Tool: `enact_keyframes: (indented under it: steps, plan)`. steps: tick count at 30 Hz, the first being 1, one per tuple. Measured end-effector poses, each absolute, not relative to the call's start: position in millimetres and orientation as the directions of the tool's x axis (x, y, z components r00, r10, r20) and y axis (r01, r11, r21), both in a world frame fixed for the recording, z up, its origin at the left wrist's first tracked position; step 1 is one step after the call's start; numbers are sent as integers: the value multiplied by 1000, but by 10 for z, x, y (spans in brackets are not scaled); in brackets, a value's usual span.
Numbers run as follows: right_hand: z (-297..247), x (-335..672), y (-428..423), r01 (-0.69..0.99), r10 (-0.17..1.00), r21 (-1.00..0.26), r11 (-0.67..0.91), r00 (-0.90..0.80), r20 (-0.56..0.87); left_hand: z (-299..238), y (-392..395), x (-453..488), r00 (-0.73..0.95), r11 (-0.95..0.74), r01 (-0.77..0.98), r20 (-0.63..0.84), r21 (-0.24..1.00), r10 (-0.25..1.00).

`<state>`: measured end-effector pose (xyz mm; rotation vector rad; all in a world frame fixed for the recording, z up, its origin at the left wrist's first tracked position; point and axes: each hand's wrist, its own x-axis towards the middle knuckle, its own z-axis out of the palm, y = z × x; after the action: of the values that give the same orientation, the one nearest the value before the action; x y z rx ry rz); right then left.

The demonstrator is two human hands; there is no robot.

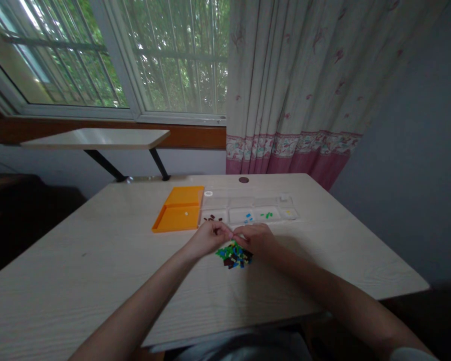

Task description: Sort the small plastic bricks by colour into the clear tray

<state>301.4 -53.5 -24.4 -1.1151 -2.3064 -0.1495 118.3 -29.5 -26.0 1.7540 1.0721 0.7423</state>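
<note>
- Coloured pieces (pixel 235 256): heaped loose at centre of frame on pale table (pixel 97 260); green, blue, yellow and dark; upper edge partly covered by fingers.
- Left hand (pixel 208 237) and right hand (pixel 257 238): fingertips drawn narrow, meeting just above the heap; impossible to tell what, if anything, sits pinched between them.
- Clear divided tray (pixel 248 203) just beyond the hands: dark, blue, green and yellow bits apart in separate compartments; far row hard to make out.
- Orange lid (pixel 178 215) beside tray, towards left of frame; white speck on it too small to read.
- Forearms cut off at lower edge.
</note>
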Motion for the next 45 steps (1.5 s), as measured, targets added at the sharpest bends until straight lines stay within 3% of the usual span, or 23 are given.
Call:
enact_keyframes:
  steps: [6, 11, 16, 21, 26, 29, 32, 36, 45]
  plan:
    - [-274, 3061, -477, 689, 645, -214, 692, -458, 612, -98, -299, 1073, 544, -327, 398, 67, 857, 837]
    - [-223, 3161, -403, 677, 592, -277, 682, -288, 753, 62, -304, 865, 729, -439, 524, -118, 730, 674]
    - [-170, 3234, -380, 697, 538, -258, 669, -216, 815, -17, -279, 795, 748, -526, 585, -162, 616, 643]
    - [-147, 3227, -380, 686, 526, -244, 686, -235, 817, -77, -263, 798, 755, -542, 592, -174, 596, 632]
    - [29, 3543, -212, 751, 713, -260, 606, -368, 597, -72, -259, 792, 766, -548, 587, -189, 596, 615]
    - [127, 3990, -30, 891, 876, -217, 398, -299, 378, -62, -257, 791, 760, -547, 591, -181, 593, 624]
    - [119, 4424, 125, 962, 960, -148, 228, -197, 199, -46, -256, 806, 762, -567, 577, -139, 588, 633]
    - [17, 4690, 228, 986, 992, -123, 109, -101, 72, -9, -265, 848, 729, -599, 586, -32, 546, 684]
    - [-44, 4702, 259, 984, 993, -146, 102, -109, -43, 72, -276, 914, 694, -619, 564, 93, 547, 714]
